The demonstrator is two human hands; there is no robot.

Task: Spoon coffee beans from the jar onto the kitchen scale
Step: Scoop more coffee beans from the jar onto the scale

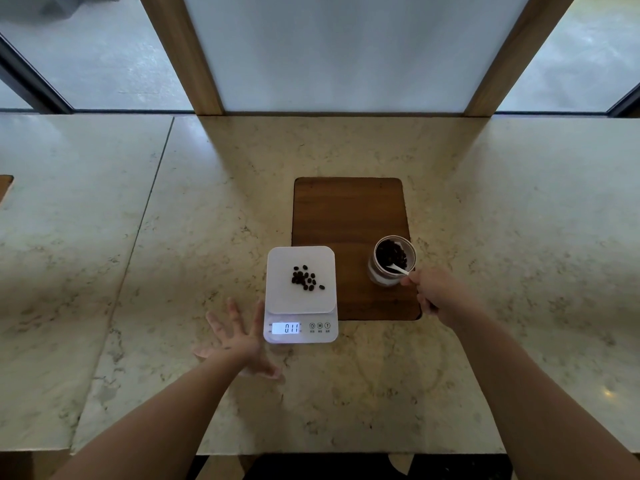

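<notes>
left hand (239, 341) nearest, splayed wide on table (346, 393) beside scale (300, 292); right hand (431, 289) pinching spoon (401, 270) in jar (393, 261) on board (349, 209); near table edge bare

A: Scale?
B: White kitchen scale (300, 292), flat on the counter, lit display reads 0.11. Small loose pile of dark coffee beans (305, 278) right of platform centre.
A: Jar?
B: Clear jar (391, 260) upright, just right of the scale, lid off, beans inside. White spoon (399, 270) tip dipped in, handle over the near rim.
</notes>
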